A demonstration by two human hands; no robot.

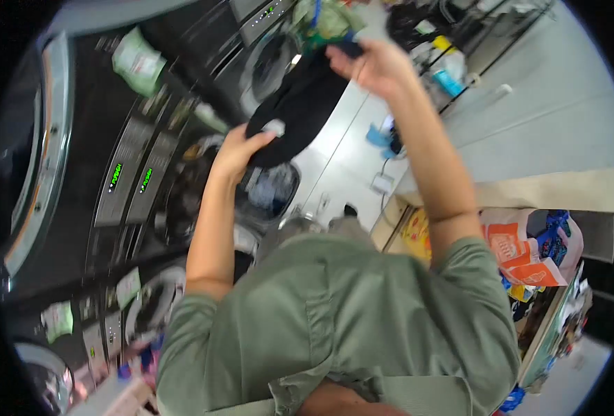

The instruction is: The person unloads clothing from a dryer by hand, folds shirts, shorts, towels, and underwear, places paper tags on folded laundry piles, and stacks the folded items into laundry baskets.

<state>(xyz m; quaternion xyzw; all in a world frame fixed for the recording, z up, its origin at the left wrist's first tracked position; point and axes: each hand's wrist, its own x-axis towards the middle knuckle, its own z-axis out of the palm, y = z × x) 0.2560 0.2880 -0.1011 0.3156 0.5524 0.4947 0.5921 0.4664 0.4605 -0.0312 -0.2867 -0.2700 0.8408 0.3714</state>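
A black cloth item [303,104] with a small white patch is stretched between my two hands, out in front of my body. The patch end is pinched by my left hand [238,151], thumb on top beside the white spot. At the far end my right hand [375,68] grips the dark edge between thumb and fingers. Below the cloth stands an open round tub or basket [271,191] with greyish laundry in it.
Dark front-loading machines [130,166] with green displays line the left. A white table [529,132] stands at the right, with an orange and white bag [522,253] under its edge. Blue items [380,139] and a cable lie on the tiled floor [341,135].
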